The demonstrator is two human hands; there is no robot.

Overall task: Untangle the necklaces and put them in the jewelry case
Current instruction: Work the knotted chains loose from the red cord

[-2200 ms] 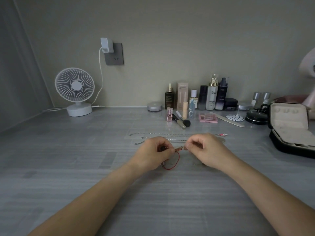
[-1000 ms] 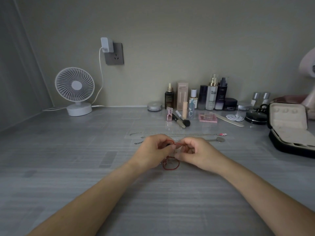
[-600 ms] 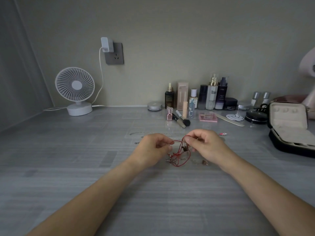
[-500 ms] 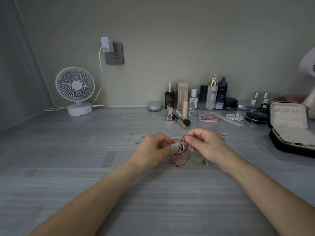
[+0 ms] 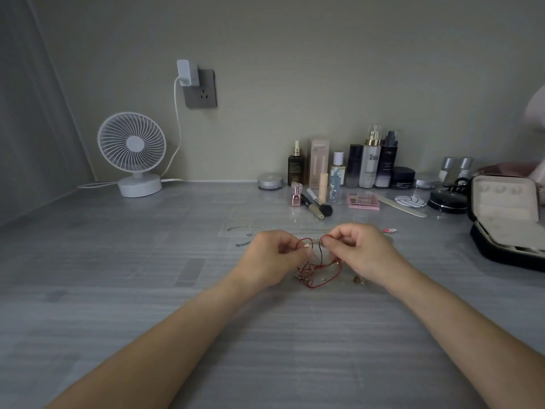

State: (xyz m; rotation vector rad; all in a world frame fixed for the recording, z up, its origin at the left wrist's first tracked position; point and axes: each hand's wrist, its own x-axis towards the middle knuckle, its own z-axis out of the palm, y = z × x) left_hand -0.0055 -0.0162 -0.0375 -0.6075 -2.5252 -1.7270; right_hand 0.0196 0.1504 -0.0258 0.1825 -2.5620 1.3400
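- Grey wood-grain surface (image 5: 118, 290) ran to a beige wall.
- Left hand (image 5: 269, 261) and right hand (image 5: 364, 252) each pinched the tangled red cord necklace (image 5: 320, 271) with closed fingers, mid-surface.
- Thin silver chains (image 5: 280, 230) lay just behind the hands.
- Open black jewelry case (image 5: 507, 219) sat at the right edge.
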